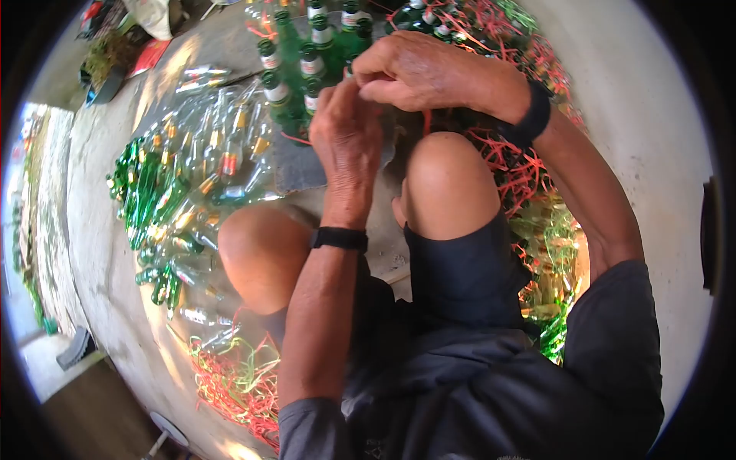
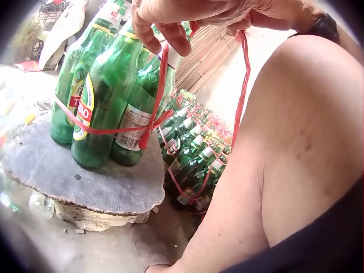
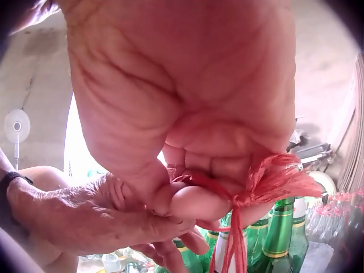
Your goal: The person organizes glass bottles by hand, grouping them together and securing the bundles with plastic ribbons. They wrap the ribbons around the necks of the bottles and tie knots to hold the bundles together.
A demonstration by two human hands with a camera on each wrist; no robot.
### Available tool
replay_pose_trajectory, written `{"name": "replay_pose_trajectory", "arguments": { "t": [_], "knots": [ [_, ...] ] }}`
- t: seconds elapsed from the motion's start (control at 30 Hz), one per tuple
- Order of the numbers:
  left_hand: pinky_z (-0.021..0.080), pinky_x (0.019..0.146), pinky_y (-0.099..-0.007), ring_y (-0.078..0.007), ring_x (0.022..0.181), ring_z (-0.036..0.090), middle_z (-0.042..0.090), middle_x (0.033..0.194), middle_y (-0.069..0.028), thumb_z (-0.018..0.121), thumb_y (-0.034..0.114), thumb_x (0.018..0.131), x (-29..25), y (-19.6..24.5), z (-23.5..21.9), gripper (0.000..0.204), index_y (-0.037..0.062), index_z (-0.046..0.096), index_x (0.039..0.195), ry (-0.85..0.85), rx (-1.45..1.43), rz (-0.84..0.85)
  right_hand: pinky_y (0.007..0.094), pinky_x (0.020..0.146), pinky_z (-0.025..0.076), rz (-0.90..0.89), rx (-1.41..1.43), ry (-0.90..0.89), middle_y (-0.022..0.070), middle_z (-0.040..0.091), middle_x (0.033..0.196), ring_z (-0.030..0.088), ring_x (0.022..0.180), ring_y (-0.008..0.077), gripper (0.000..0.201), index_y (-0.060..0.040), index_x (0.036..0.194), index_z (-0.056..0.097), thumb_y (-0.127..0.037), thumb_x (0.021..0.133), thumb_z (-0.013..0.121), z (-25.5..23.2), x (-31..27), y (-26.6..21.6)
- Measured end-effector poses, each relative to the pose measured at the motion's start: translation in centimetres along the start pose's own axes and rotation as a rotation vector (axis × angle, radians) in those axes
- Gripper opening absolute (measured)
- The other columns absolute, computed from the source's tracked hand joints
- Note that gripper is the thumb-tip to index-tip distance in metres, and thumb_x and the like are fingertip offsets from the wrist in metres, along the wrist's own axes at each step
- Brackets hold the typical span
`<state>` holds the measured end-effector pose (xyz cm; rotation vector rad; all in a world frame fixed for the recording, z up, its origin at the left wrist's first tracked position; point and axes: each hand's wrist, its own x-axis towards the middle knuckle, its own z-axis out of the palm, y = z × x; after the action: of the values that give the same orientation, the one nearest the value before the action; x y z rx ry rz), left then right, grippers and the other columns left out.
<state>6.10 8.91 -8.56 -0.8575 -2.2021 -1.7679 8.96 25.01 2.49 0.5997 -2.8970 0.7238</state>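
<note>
Right hand (image 1: 418, 73): fingers curled, pinching the red plastic twine (image 3: 267, 185) at a bunched knot above the bottle necks; sits at 12 o'clock in the head view.
Left hand (image 1: 346, 138): fingers curled in against the right hand's, seemingly gripping the same twine; exact hold hidden in the head view.
Twine run: one strand drops from the hands to a band round the bottles (image 2: 108, 129); a second strand (image 2: 243, 85) hangs loose toward the knee.
Bundle of green bottles (image 2: 105, 85): upright, touching one another, girdled by the red band; stands directly under the hands.
Slab (image 2: 85, 176): flat grey stone carrying the bundle, on the floor.
Step in hand, by judgement: knotting the twine over the necks; girdle already on.
Next move calls for: pulling both strands taut evenly, so the band does not slip down the glass.
Tied bottles (image 2: 196, 165): at 3 o'clock of the slab, behind it.
Loose bottles (image 1: 176, 199): heap at 9 o'clock of the hands.
Spare twine (image 1: 238, 383): tangle at 7 o'clock.
</note>
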Motion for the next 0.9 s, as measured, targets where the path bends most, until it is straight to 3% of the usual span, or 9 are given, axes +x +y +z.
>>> {"name": "replay_pose_trajectory", "arguments": {
  "t": [0.03,0.1,0.13,0.2,0.27,0.33,0.6,0.83,0.9],
  "knots": [
    [0.055,0.076,-0.0451,-0.0389,0.088,0.069,0.069,0.096,-0.0175,0.073,0.001,0.085,0.0,-0.1,0.1,0.027,0.0054,0.073,0.112,-0.001,-0.022,0.001,0.0477,0.064,0.047,0.019,-0.005,0.004,0.0210,0.060,0.069,0.062,0.066,0.0384,0.023,0.0024,0.080,0.061,-0.018,0.090,0.066,-0.1,-0.1,0.0],
    [0.055,0.077,-0.0414,-0.0326,0.087,0.070,0.069,0.095,-0.0140,0.074,-0.002,0.083,-0.1,-0.5,0.2,0.031,0.0044,0.072,0.113,-0.032,-0.093,0.009,0.0419,0.061,0.046,0.142,0.123,-0.097,0.0180,0.056,0.066,0.057,0.061,0.0277,0.023,0.0026,0.081,0.062,-0.017,0.091,0.067,-0.4,-0.2,0.1],
    [0.055,0.077,-0.0414,-0.0326,0.087,0.070,0.069,0.095,-0.0140,0.074,-0.002,0.083,-0.1,-0.7,0.3,0.031,0.0044,0.072,0.113,-0.041,-0.100,0.011,0.0371,0.059,0.044,0.162,0.170,-0.099,0.0111,0.053,0.063,0.052,0.061,0.0176,0.023,0.0023,0.081,0.063,-0.018,0.092,0.068,-0.1,-0.3,0.5],
    [0.057,0.071,-0.0355,-0.0214,0.082,0.070,0.068,0.093,-0.0090,0.072,-0.001,0.091,-0.1,-0.7,0.4,0.027,0.0031,0.070,0.117,-0.094,-0.274,-0.090,0.0367,0.058,0.044,0.179,0.249,-0.111,0.0082,0.054,0.063,0.052,0.061,0.0161,0.024,0.0021,0.081,0.063,-0.018,0.092,0.069,0.0,-0.4,1.1],
    [0.057,0.068,-0.0328,-0.0173,0.080,0.069,0.067,0.092,-0.0076,0.070,0.002,0.096,0.0,-0.1,0.4,0.023,0.0024,0.069,0.119,-0.137,-0.338,-0.171,0.0342,0.057,0.043,0.225,0.345,-0.143,0.0001,0.054,0.065,0.052,0.063,0.0116,0.027,0.0014,0.081,0.066,-0.021,0.095,0.070,-0.1,-0.6,1.4],
    [0.057,0.060,-0.0272,-0.0110,0.071,0.067,0.068,0.089,-0.0065,0.062,0.011,0.108,0.0,0.1,0.3,0.018,0.0004,0.066,0.122,-0.185,-0.351,-0.227,0.0325,0.056,0.044,0.244,0.362,-0.163,-0.0006,0.055,0.065,0.053,0.062,0.0108,0.027,0.0008,0.082,0.067,-0.022,0.096,0.070,-0.5,-0.8,1.6],
    [0.057,0.057,-0.0277,-0.0115,0.071,0.067,0.068,0.088,-0.0075,0.060,0.017,0.109,0.3,1.5,0.0,0.020,-0.0004,0.066,0.117,-0.164,-0.298,-0.258,0.0230,0.045,0.042,0.512,0.627,-0.202,-0.0038,0.055,0.064,0.053,0.049,0.0051,0.027,-0.0029,0.091,0.070,-0.028,0.099,0.070,-3.2,-2.9,0.4],
    [0.053,0.058,-0.0252,-0.0117,0.067,0.068,0.069,0.088,-0.0059,0.056,0.021,0.112,0.1,1.2,0.1,0.025,-0.0016,0.067,0.110,-0.103,-0.420,-0.348,0.0222,0.044,0.039,0.618,0.468,-0.216,-0.0053,0.055,0.066,0.050,0.050,0.0033,0.022,-0.0037,0.097,0.070,-0.026,0.100,0.070,-6.4,-4.2,0.0],
    [0.053,0.059,-0.0253,-0.0120,0.068,0.068,0.068,0.086,-0.0053,0.056,0.022,0.113,0.1,1.5,-0.2,0.027,-0.0017,0.068,0.109,-0.080,-0.481,-0.383,0.0210,0.047,0.036,0.523,0.420,-0.137,-0.0074,0.055,0.069,0.048,0.054,0.0011,0.022,-0.0042,0.098,0.070,-0.026,0.100,0.070,-6.3,-5.0,1.6]
  ]
}}
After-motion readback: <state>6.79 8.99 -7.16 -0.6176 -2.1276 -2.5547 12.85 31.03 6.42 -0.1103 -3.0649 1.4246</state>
